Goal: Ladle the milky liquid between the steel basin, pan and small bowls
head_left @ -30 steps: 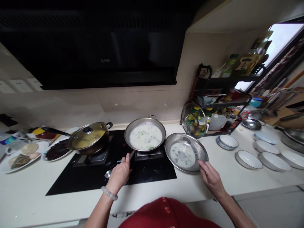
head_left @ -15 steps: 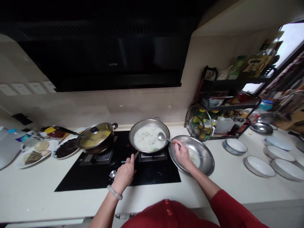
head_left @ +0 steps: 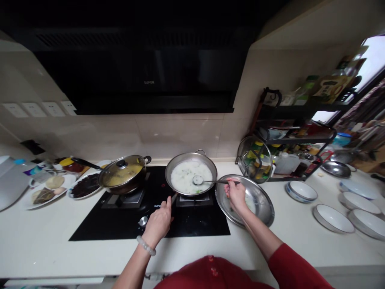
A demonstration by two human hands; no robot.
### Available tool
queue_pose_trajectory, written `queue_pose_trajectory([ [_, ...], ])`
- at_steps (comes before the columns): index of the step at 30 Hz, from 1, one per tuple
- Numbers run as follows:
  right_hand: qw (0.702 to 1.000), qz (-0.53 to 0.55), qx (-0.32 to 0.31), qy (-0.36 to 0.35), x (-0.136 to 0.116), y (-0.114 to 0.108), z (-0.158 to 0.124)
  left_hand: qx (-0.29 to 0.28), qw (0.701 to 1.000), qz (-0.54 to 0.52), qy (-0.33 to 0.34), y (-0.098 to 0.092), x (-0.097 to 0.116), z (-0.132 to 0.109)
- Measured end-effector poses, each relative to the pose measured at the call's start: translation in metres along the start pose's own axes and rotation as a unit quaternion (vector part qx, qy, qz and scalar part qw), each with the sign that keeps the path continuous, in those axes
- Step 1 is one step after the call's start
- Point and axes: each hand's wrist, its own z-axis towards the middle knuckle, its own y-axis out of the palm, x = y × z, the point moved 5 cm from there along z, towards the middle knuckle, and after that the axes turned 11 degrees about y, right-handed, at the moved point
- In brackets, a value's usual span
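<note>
A steel pan (head_left: pixel 210 168) of white porridge with green bits sits on the right burner of the black cooktop (head_left: pixel 120 220). My left hand (head_left: pixel 159 222), with a bead bracelet at the wrist, is closed round the pan's handle at its near side. My right hand (head_left: pixel 236 195) grips the handle of a metal ladle (head_left: pixel 199 180), and the ladle's bowl dips into the porridge. Under my right hand lies a wide steel dish (head_left: pixel 261 200) holding a little white porridge.
A lidded pan (head_left: pixel 123 174) with yellow food occupies the left burner. Plates of food (head_left: pixel 45 192) lie at the left. A glass lid (head_left: pixel 253 158) leans on a condiment rack (head_left: pixel 294 140). Several white bowls (head_left: pixel 332 218) stand on the counter at right.
My right hand left the steel dish's rim, picked up the ladle and carried it left. The ladle's bowl now sits in the porridge in the pan. My left hand stayed on the handle.
</note>
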Motion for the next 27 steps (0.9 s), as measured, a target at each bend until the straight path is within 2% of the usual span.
queue_pose_trajectory([
  [7, 0.999, 0.038, -0.003, 0.012, -0.017, -0.008, -0.012, 0.002, 1.0, 0.01, 0.005, 0.0, 0.0, 0.001],
  [12, 0.998, 0.052, 0.017, 0.019, -0.034, -0.029, -0.018, 0.002, 1.0, 0.013, 0.005, 0.0, 0.0, 0.001],
  [15, 0.997, 0.066, 0.038, 0.02, -0.046, -0.051, -0.022, 0.008, 1.0, 0.016, 0.007, 0.0, 0.0, 0.0],
  [20, 0.993, 0.077, 0.093, 0.0, -0.054, -0.103, -0.028, 0.011, 1.0, 0.019, 0.008, 0.0, 0.0, 0.0],
  [24, 0.989, 0.039, 0.145, -0.013, -0.038, -0.144, -0.03, 0.013, 1.0, 0.021, 0.013, 0.001, 0.0, 0.0],
  [27, 0.984, -0.076, 0.151, -0.061, -0.02, -0.164, -0.035, 0.012, 1.0, 0.022, 0.016, 0.002, 0.0, 0.0],
])
